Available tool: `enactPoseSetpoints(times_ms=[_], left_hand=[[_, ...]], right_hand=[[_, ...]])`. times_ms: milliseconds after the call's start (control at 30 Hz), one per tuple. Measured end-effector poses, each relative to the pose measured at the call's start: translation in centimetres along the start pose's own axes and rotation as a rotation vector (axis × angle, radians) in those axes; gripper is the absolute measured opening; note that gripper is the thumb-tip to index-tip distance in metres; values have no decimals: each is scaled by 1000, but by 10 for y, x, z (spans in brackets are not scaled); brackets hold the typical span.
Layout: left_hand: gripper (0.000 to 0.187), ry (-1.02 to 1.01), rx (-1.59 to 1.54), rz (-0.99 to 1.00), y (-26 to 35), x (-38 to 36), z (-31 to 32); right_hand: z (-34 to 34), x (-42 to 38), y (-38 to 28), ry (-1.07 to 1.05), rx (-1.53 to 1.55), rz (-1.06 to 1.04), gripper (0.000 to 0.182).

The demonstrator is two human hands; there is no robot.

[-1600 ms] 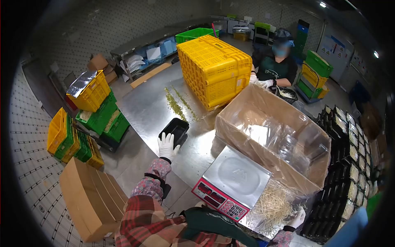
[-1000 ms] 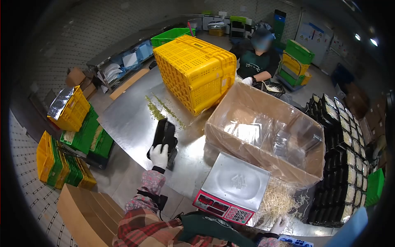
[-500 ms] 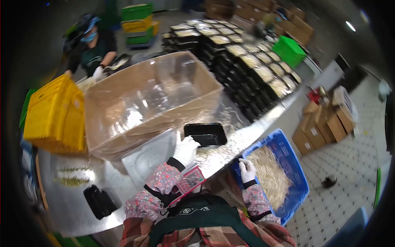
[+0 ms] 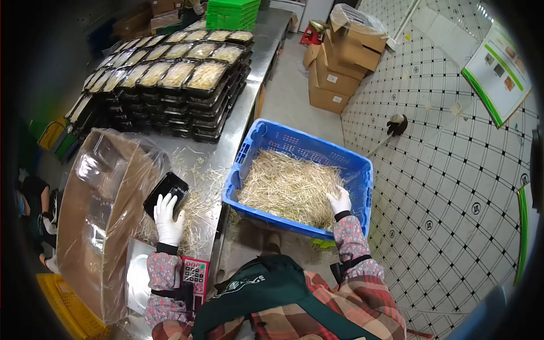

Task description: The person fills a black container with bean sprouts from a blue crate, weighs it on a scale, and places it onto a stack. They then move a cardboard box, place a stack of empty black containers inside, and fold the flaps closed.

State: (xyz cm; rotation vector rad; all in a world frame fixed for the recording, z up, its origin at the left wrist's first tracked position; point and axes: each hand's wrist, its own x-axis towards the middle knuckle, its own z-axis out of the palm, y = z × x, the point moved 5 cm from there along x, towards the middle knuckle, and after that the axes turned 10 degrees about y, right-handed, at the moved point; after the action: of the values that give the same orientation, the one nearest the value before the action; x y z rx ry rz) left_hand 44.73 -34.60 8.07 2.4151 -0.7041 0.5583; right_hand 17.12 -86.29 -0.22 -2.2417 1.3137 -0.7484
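Observation:
My left hand (image 4: 169,220), in a white glove, lies with fingers stretched over the near edge of a black plastic tray (image 4: 170,190), its thumb apart. That tray sits beside the lined carton on the metal table, among loose sprouts. At the right edge of a heap of pale bean sprouts (image 4: 289,187), my gloved right hand (image 4: 339,202) touches the sprouts inside a blue crate (image 4: 365,195). Its thumb is spread from the fingers, whose tips are partly hidden. Below the left hand are a scale's metal plate (image 4: 139,277) and its red keypad (image 4: 195,273).
A large plastic-lined carton (image 4: 116,226) stands left. Behind it rise stacks of wrapped sprout trays (image 4: 170,73) and green crates (image 4: 232,14). A yellow crate (image 4: 71,306) is at lower left, near a co-worker (image 4: 37,209). Cardboard boxes (image 4: 340,73) stand on the floor.
The view has swung right toward the blue crate. My right hand has gone from the crate's near left rim to the sprouts inside. My left hand stays at the black tray.

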Motion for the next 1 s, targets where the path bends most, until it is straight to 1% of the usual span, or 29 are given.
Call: enactPoseSetpoints(times_ms=[33,67,100,133,167,200,233,300,333,367,400,433,500,533,567,633,667,700,767,800,833,867,900,967,1000], left_hand=[[50,12,-89,-6,10,4,5],[43,1,-175,-50,23,6,15],[40,-11,-278,-116,31,6,29],[38,-44,-327,-153,48,9,36],[37,-78,-375,-196,66,12,45],[35,-99,-437,-192,89,17,50],[33,-120,-410,-181,104,19,56],[32,-188,-403,-264,129,22,64],[28,-188,-407,-289,136,23,68],[28,-200,-385,-297,138,22,73],[27,-187,-362,-311,138,20,75],[26,-178,-338,-327,137,19,74],[24,-177,-277,-346,136,17,79],[23,-165,-286,-363,136,16,81],[22,-153,-295,-375,135,17,81],[19,-167,-293,-401,138,17,87],[19,-182,-281,-387,139,19,90],[19,-194,-274,-373,141,23,94],[18,-218,-307,-404,144,28,103],[18,-238,-351,-387,144,30,111],[18,-260,-396,-366,146,35,119],[19,-296,-435,-405,162,48,122],[20,-334,-426,-345,168,55,132],[25,-415,-436,-261,177,67,158],[29,-473,-458,-247,184,71,173]], right_hand=[[13,13,10,-86,-42,30,72],[31,22,15,-142,-136,25,80],[54,31,18,-199,-227,18,88],[82,38,23,-310,-250,34,101],[110,43,23,-378,-324,-15,108],[125,43,10,-452,-317,-9,113],[149,46,3,-546,-391,-36,120],[186,48,-12,-593,-540,-86,125],[195,50,-23,-618,-530,-87,125],[195,50,-36,-656,-607,-128,126],[200,50,-40,-695,-684,-170,126],[212,46,-34,-725,-675,-166,126],[232,43,-22,-656,-721,-208,123],[234,46,-18,-591,-718,-257,115],[237,52,-10,-601,-709,-259,115],[242,63,5,-751,-524,-224,104],[242,68,12,-763,-516,-221,104],[239,76,19,-739,-411,-177,98],[233,95,27,-677,-214,-87,87],[220,105,19,-791,-139,29,84],[202,115,5,-787,-139,41,84],[186,119,-17,-879,-17,-48,86],[170,119,-40,-969,106,-140,89],[145,106,-93,-1101,59,-323,96],[169,89,-88,-1086,52,-495,106]])
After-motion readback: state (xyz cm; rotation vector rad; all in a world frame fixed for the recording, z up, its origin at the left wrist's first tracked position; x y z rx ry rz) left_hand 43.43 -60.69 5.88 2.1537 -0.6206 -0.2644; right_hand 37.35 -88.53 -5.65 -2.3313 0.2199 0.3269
